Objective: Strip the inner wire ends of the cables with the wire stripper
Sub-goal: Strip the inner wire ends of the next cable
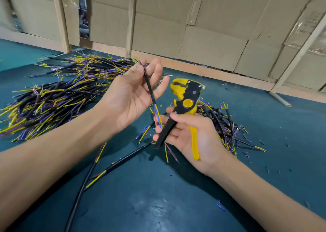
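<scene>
The left hand (130, 97) pinches a short black cable (149, 88) between thumb and fingertips, palm turned up. The cable hangs steeply, and its blue and yellow inner wires (157, 115) point to 6 o'clock, just beside the fingers of the right hand (192, 136). This hand grips the yellow and black wire stripper (185, 104) by its handles, with the head toward 12 o'clock and the jaws standing apart. The wire ends are near the black handle, at 9 o'clock from it, not in the jaws. Between the forearms the smooth teal table (158, 196) has free room. A big pile of cut cables (58, 94) lies at 9 to 10 o'clock, a smaller pile (224, 124) at 3 o'clock. A cardboard wall (202, 28) closes the far edge.
</scene>
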`<state>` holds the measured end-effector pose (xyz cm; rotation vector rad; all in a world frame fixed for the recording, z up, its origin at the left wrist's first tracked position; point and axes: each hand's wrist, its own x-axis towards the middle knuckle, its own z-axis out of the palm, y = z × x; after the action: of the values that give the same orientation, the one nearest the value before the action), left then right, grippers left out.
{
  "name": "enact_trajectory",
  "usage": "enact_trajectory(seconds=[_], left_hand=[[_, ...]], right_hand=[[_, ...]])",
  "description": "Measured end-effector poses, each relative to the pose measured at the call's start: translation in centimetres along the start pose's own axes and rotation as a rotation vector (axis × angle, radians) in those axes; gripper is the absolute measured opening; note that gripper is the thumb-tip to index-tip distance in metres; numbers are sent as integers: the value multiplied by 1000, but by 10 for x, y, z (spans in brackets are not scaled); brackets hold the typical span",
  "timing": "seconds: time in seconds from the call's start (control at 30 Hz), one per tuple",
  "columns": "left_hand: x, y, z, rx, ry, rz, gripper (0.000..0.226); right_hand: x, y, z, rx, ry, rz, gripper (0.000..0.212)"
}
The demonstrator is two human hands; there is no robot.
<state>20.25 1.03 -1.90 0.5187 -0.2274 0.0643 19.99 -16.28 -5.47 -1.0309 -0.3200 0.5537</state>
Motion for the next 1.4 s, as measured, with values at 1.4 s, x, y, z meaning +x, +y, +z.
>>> enact_trajectory(seconds=[1.4], left_hand=[[-8,15,-33,2495,277,-171,41]], right_hand=[[-6,-17,-2,-220,41,248,26]])
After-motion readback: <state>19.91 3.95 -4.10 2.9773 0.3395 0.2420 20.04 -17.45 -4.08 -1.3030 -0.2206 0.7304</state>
